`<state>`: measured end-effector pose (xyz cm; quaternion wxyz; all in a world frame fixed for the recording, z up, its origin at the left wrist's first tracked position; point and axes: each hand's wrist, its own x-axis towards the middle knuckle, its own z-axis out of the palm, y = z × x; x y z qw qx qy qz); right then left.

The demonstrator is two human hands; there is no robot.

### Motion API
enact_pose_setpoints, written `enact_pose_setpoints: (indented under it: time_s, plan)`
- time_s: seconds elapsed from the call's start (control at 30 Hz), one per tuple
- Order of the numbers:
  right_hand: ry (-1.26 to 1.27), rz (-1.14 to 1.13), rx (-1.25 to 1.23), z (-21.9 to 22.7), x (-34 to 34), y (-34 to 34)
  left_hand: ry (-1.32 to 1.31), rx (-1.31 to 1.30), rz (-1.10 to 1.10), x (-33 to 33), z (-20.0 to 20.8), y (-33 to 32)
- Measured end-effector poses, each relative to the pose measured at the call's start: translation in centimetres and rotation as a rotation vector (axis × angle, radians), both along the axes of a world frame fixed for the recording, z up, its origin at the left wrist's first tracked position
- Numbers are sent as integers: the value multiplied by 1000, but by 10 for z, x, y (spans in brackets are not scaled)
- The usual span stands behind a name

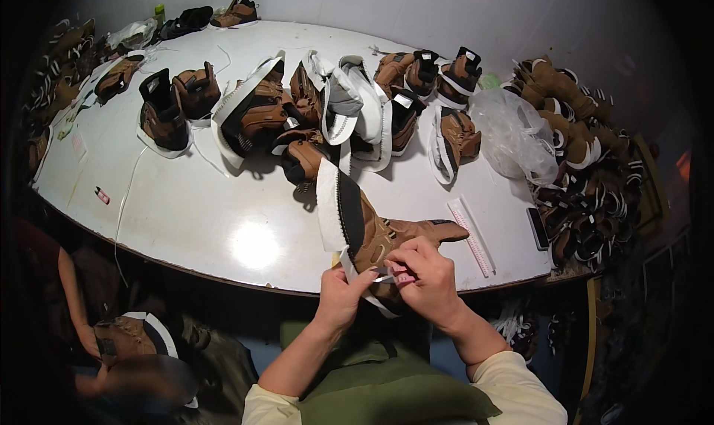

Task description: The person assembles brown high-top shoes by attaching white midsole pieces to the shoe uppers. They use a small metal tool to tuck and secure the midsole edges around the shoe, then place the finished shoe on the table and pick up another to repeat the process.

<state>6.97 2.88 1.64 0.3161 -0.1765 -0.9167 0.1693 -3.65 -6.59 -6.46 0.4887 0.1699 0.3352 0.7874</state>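
A brown and black shoe upper point(379, 235) with a wide white lining edge lies over the table's near edge, tilted toward me. My left hand point(340, 297) pinches the white edge strip at its near end. Closed around small pink-handled thread snips point(402, 276), my right hand point(426, 280) is close beside the left. The metal blades reach toward the left thumb at the white edge. Part of the upper is hidden behind my hands.
Several brown uppers point(264, 105) with white linings stand across the white table point(201, 224). A white ruler point(471, 235), a dark phone point(537, 229) and a clear plastic bag point(513, 131) lie at right, near piled uppers point(587, 179). At lower left, another person's hand point(89, 342) holds an upper.
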Motion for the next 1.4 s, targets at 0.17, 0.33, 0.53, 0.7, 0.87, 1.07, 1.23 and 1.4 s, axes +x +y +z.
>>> enact_pose_setpoints:
  time_s: [0.17,0.33,0.53,0.7,0.87,1.07,1.23,1.4]
  plan:
    - [-26,-1,67,-1,-3,-3,38,-8,9,2,-3,0]
    - [-54,60,76,-4,-1,-9,-32,-74,-37,1,-9,1]
    - [97,55,35,-17,10,-11,-128,2,80,0,-1,1]
    - [-8,-27,-29,-11,13,-15,-219,57,102,-1,-5,3]
    - [-23,-80,59,-22,13,-15,-274,74,127,3,-9,2]
    - [-28,-141,171,-30,10,-17,-344,69,207,15,-9,2]
    - [-37,-113,154,-29,9,-32,-295,111,166,21,-20,-2]
    - [58,-164,108,-36,2,-32,-328,73,229,30,-9,-1]
